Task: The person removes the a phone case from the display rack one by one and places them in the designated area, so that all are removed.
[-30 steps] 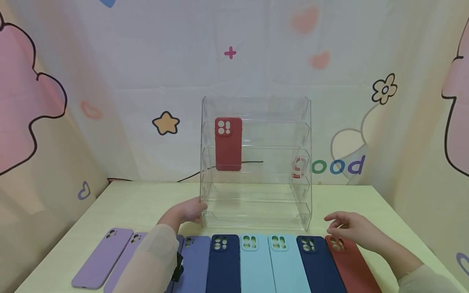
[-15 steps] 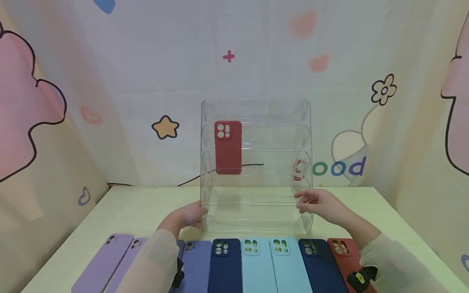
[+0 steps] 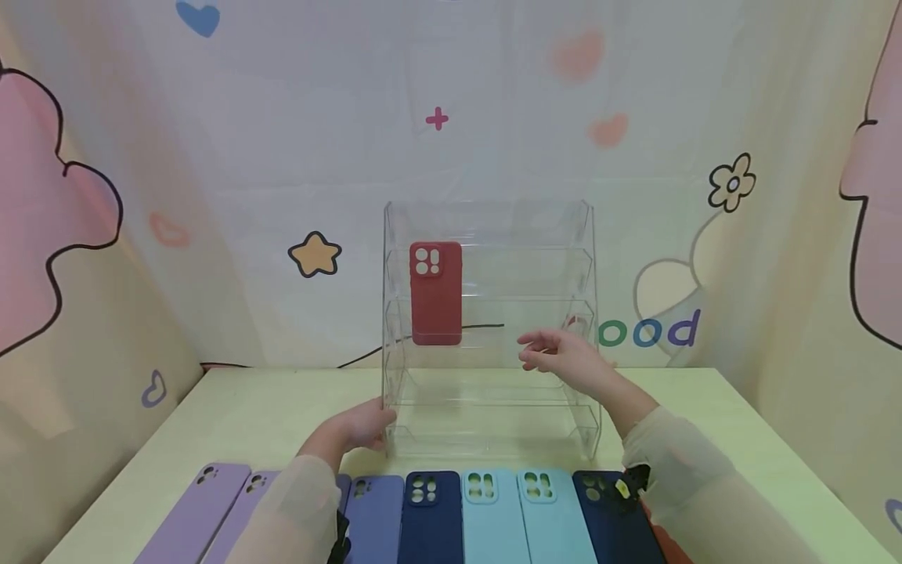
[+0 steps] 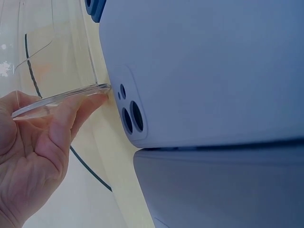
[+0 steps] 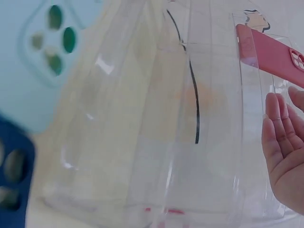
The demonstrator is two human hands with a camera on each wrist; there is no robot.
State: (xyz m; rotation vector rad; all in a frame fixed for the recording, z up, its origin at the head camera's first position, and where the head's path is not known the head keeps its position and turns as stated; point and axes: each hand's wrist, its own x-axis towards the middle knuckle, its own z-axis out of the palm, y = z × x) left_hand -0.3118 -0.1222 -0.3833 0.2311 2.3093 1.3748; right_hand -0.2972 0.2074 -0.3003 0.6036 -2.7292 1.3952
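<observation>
A clear acrylic tiered display rack (image 3: 493,442) stands upright on the table in the head view. One red phone case (image 3: 436,301) leans in the left part of a middle tier. My left hand (image 3: 361,423) grips the rack's lower left side; in the left wrist view, thumb and fingers lie on either side of the clear panel (image 4: 61,96). My right hand (image 3: 564,360) hovers before the rack's right half, right of the red case, its fingers loosely bent around nothing. The right wrist view shows that palm (image 5: 289,166) below the red case (image 5: 270,54).
A row of phone cases lies along the table's front: lilac (image 3: 193,513), violet-blue (image 3: 377,517), navy (image 3: 431,521), light blue (image 3: 491,521) and another navy (image 3: 609,513). A second red case (image 3: 672,548) is mostly under the right sleeve. A patterned cloth backdrop (image 3: 493,149) hangs behind.
My right hand has moved up and left, from above the row's red case to before the rack. The left hand keeps its grip. The view has tilted slightly upward.
</observation>
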